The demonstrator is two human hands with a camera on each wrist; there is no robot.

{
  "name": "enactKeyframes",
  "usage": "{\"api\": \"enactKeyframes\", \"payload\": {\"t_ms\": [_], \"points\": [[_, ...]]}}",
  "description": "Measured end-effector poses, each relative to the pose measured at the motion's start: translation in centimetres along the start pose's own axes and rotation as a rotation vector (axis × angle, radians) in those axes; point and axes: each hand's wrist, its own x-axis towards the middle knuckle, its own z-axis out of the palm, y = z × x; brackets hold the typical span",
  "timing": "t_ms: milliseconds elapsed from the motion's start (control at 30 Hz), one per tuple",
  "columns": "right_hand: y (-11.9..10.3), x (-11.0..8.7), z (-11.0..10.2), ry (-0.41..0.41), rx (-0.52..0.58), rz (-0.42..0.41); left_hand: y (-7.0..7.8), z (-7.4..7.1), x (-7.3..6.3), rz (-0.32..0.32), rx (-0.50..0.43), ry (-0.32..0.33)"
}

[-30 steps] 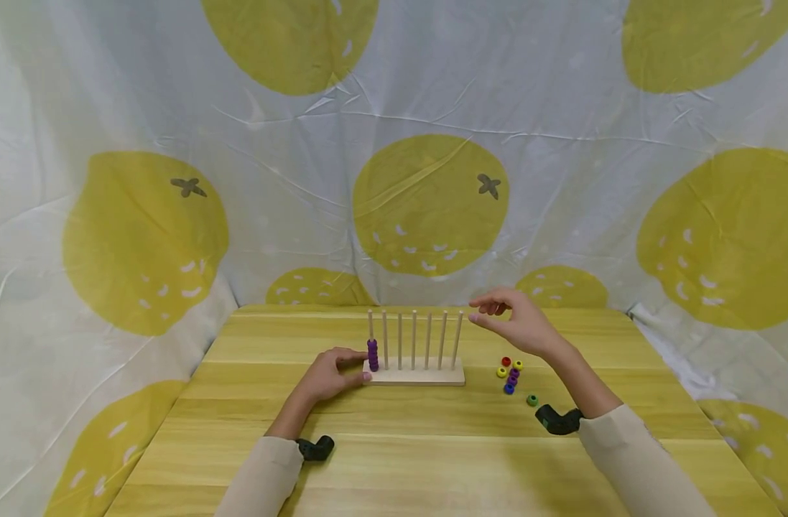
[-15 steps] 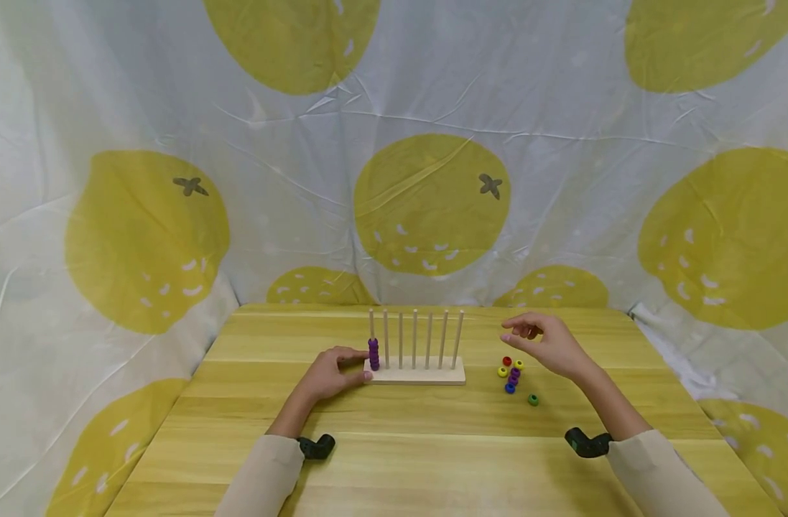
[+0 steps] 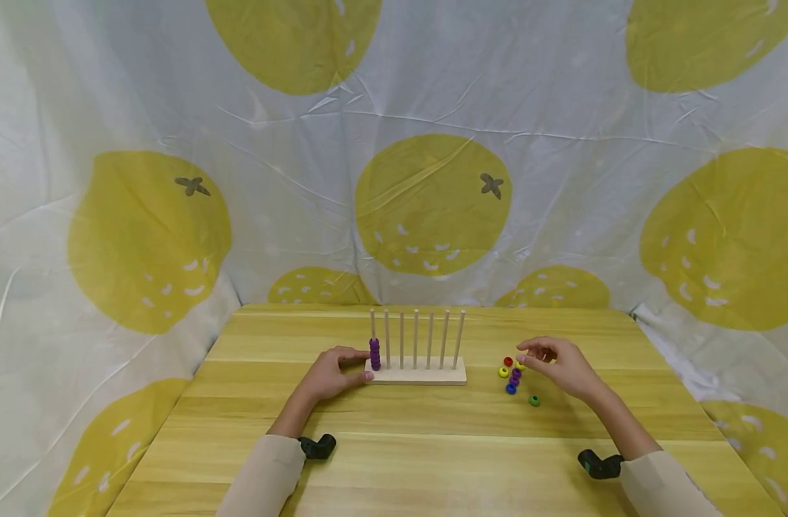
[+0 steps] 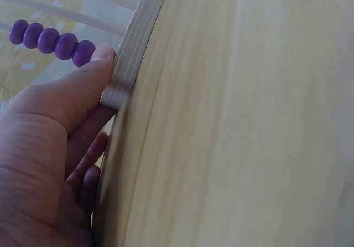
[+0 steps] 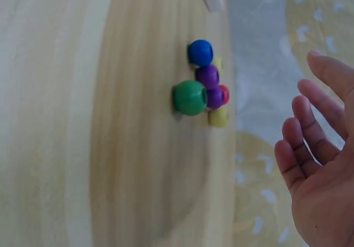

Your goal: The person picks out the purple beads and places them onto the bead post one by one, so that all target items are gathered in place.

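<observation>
A wooden peg stand (image 3: pixel 419 373) with a row of upright pegs stands near the table's middle. Several purple beads (image 3: pixel 374 355) are stacked on its leftmost peg, seen up close as a purple row (image 4: pixel 48 40) in the left wrist view. My left hand (image 3: pixel 329 373) grips the left end of the base, thumb at the front. My right hand (image 3: pixel 564 368) hovers at the loose beads, fingers loosely bent and holding nothing. Under its fingertips lie a red bead (image 3: pixel 508 361), a yellow bead (image 3: pixel 503 373), another yellow one partly hidden, two purple beads (image 3: pixel 515 378) and a blue bead (image 3: pixel 511 388).
A green bead (image 3: pixel 534 401) lies apart, nearer the front of the wooden table (image 3: pixel 432 459). Behind the table hangs a pale curtain (image 3: pixel 303 179) printed with yellow fruit. A dark wrist device (image 3: pixel 600 465) sits at the right cuff, another (image 3: pixel 318 446) at the left.
My right hand has moved right and down, from beside the rightmost peg to just over the loose beads. The left hand and the peg stand have stayed put.
</observation>
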Motion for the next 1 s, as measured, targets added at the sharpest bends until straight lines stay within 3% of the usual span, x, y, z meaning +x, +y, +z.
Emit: {"api": "enactKeyframes", "payload": {"t_ms": [400,1000], "points": [[2.1,-0.6,0.7,-0.008,0.023,0.037,0.0,0.0,-0.1,-0.009,-0.007,-0.002],[4.2,-0.6,1.6,-0.148,0.09,0.01,0.0,-0.2,0.0,0.013,0.007,-0.006]]}}
